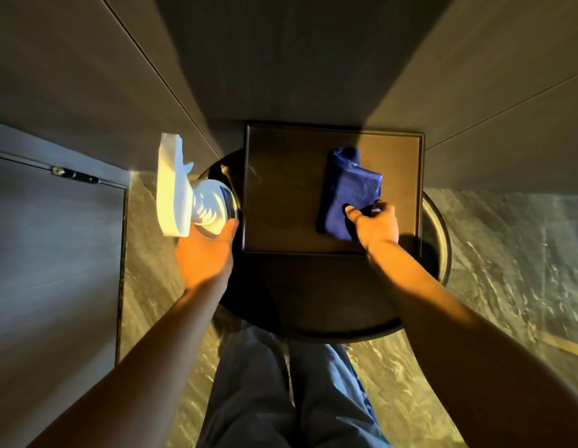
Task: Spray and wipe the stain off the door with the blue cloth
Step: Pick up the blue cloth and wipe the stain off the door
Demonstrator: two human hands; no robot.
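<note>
A white spray bottle (184, 195) with a clear body stands at the left edge of a round dark table (313, 305). My left hand (206, 250) is wrapped around the bottle's lower part. A folded blue cloth (349, 189) lies on a square brown tray (281, 189) on the table. My right hand (376, 224) pinches the cloth's near edge, thumb on top. The door (51, 253) is the grey panel at the left, with a metal hinge (75, 174) near its top edge. No stain shows on it from here.
Grey wall panels (313, 59) rise behind the table and to both sides. The floor (507, 286) is marbled stone. My legs in blue trousers (281, 399) stand close against the table's near rim.
</note>
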